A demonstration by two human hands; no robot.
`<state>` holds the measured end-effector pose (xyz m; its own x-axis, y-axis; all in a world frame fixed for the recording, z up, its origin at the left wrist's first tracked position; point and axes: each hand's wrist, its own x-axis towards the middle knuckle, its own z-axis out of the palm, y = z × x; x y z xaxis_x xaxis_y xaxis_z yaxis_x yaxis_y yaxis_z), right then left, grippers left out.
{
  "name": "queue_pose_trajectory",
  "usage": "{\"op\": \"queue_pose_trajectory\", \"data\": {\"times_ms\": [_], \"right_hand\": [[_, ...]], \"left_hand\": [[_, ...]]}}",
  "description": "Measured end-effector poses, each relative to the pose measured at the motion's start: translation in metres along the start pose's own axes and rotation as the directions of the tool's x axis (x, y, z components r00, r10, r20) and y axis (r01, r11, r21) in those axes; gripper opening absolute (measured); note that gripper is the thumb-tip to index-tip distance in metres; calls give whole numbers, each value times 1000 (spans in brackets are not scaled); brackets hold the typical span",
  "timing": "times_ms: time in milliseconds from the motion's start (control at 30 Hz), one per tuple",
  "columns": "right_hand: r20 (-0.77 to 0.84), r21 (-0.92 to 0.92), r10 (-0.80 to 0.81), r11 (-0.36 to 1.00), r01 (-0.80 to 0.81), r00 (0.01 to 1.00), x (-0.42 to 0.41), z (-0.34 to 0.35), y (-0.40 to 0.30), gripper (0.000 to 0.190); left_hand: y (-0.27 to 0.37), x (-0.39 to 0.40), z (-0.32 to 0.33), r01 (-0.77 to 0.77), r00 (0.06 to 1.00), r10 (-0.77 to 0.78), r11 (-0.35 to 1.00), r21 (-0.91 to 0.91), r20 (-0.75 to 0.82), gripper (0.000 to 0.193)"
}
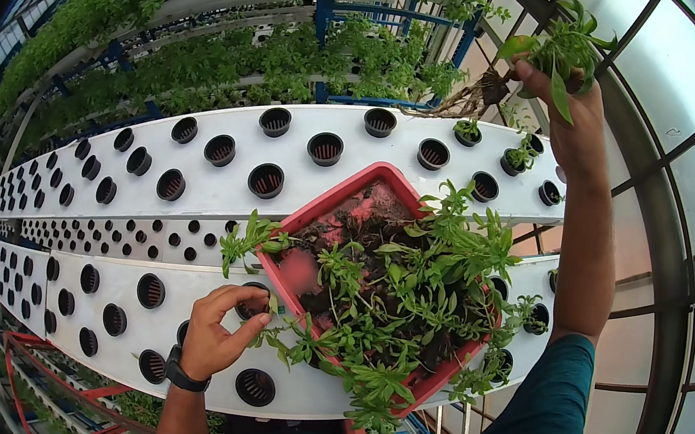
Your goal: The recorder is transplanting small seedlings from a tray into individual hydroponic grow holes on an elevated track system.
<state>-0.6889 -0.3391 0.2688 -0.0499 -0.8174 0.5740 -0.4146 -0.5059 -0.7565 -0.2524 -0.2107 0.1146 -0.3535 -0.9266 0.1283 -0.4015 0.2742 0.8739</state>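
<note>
My right hand [569, 107] is raised at the upper right, closed on a leafy seedling [566, 49] whose brown roots hang out to the left above the white growing channel. My left hand [230, 326], with a black band on its wrist, is over the nearer white channel; a small green leaf [273, 303] is between its thumb and forefinger. Between the hands a red plastic tray [385, 171] lies tilted across both channels. It holds several leafy seedlings [405, 276] with dark root clumps; some leaves hang over its rim.
Black net cups [325, 149] sit in rows in the far white channel [227, 192] and the near one [299, 400]. Some cups at the right hold small plants [514, 161]. Shelves of green plants [212, 51] stand behind; a red metal frame [60, 383] is at the lower left.
</note>
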Motion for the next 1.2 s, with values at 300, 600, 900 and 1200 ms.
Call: {"op": "queue_pose_trajectory", "data": {"times_ms": [300, 600, 900, 1200], "right_hand": [[-125, -26, 274, 960, -280, 954, -47, -65, 111, 25], [-184, -159, 490, 841, -518, 852, -115, -77, 224, 21], [-160, -342, 631, 685, -643, 759, -138, -65, 274, 24], [-68, -390, 376, 842, -372, 924, -109, -45, 167, 24]], "left_hand": [[-26, -41, -19, 172, 982, -172, 985, -4, -76, 30], [-36, -61, -21, 335, 929, -350, 933, -132, -120, 28], [-29, -58, -19, 310, 940, -316, 948, -68, -126, 28], [-30, -57, -20, 277, 952, -281, 960, -52, -120, 27]]}}
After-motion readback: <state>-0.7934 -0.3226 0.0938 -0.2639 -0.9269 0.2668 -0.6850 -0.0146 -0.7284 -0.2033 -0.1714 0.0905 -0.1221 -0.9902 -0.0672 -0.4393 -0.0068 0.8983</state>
